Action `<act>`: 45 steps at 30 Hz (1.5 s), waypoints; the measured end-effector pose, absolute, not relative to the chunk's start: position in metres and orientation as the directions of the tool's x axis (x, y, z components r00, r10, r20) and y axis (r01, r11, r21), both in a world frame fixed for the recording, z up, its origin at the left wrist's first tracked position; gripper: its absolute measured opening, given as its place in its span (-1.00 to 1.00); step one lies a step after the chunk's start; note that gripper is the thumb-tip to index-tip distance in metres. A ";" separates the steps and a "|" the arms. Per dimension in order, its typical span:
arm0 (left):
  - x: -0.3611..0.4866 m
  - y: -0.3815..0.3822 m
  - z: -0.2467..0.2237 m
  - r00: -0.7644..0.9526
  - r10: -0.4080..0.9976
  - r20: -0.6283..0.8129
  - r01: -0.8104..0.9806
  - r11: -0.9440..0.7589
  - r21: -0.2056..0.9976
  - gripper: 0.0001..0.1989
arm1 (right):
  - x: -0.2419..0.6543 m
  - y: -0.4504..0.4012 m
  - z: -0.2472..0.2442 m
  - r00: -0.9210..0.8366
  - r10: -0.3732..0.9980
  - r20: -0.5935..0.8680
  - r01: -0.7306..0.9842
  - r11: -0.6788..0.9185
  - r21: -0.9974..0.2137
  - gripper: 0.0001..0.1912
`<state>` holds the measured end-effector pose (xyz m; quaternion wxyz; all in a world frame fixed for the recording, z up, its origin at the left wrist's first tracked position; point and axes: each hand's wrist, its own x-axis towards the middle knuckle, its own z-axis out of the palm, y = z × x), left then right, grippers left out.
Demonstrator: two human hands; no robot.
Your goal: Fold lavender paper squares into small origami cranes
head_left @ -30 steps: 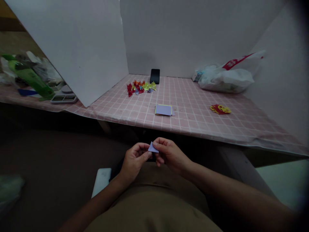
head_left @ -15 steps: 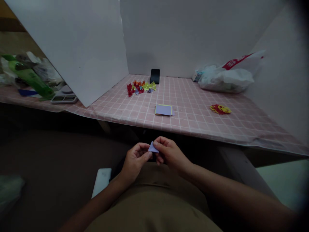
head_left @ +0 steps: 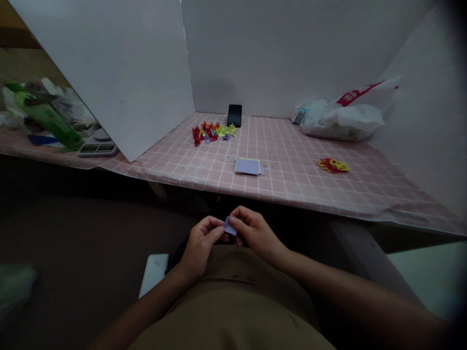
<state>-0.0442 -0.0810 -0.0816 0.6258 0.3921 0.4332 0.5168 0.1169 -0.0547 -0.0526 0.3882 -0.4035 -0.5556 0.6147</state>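
A small folded piece of purple paper (head_left: pixel 229 226) is held in front of my lap, below the table's front edge. My left hand (head_left: pixel 202 241) pinches its left corner between thumb and fingertips. From the other side, my right hand (head_left: pixel 255 231) grips it with thumb and index finger, the thumb lying over its upper right part. My fingers hide some of the paper's edges. On the table ahead lies a stack of purple and yellow paper sheets (head_left: pixel 248 166). Farther back stands a group of small folded paper figures (head_left: pixel 209 132) in red, orange, yellow and purple.
A black phone (head_left: pixel 234 115) leans against the back wall. Red and yellow cut-out shapes (head_left: pixel 333 165) lie to the right, with a white plastic bag (head_left: pixel 343 119) behind them. A kitchen scale (head_left: pixel 98 147) and green bottle (head_left: pixel 47 116) sit left of the white panel (head_left: pixel 120 73).
The purple paper has turned between my fingers, from a triangle pointing up to a more four-sided outline. My hands have shifted only slightly.
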 end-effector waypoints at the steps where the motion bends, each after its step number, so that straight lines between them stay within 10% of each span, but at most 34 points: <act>1: -0.045 -0.081 -0.082 0.086 0.987 -0.138 -0.292 0.158 0.943 -0.87 | 0.117 -0.054 -0.053 -0.377 0.924 -0.063 -0.024 -0.077 -0.997 -0.76; 21: -0.040 -0.081 -0.077 0.164 0.983 -0.088 -0.336 0.139 0.932 -0.78 | 0.116 -0.050 -0.062 -0.430 0.875 -0.224 -0.307 -0.375 -0.875 -0.64; 45: -0.039 -0.082 -0.078 0.111 0.980 -0.165 -0.353 0.195 0.915 -0.89 | 0.115 -0.052 -0.063 -0.366 0.925 -0.098 -0.025 -0.115 -0.993 -0.74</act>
